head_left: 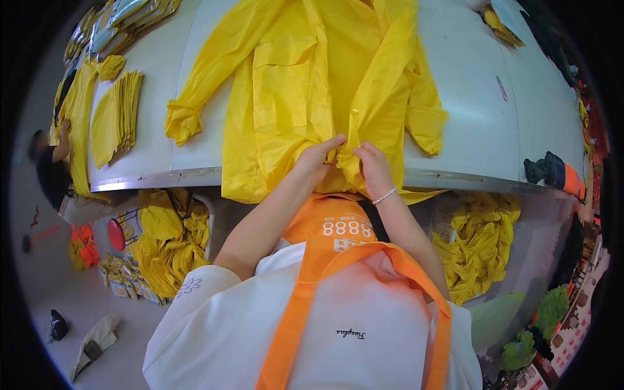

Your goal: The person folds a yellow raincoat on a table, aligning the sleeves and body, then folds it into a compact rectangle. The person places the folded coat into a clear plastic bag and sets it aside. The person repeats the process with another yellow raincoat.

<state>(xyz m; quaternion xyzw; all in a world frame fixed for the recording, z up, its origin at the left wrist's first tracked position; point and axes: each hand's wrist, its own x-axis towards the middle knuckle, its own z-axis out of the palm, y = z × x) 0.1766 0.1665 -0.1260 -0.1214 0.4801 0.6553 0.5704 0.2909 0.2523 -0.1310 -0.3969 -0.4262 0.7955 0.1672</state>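
A yellow raincoat [283, 88] lies spread on the white table [471, 84], its front partly unfastened and its lower hem hanging over the near edge. My left hand [316, 158] grips one front edge low down, thumb and fingers closed on the cloth. Just to the right, my right hand [375, 170] pinches the opposite front edge, a beaded bracelet at its wrist. A small gap separates the two hands. A round snap [355, 112] shows on the right-hand front edge above them. My fingers partly hide the cloth between them.
Folded yellow garments [118, 117] and wrapped packages [130, 25] occupy the table's left side. Another person [53, 162] handles yellow cloth there. Below the table are yellow heaps at left [170, 244] and right [484, 240], plus a red stool [116, 234]. An orange-and-dark bundle [562, 177] rests at the right edge.
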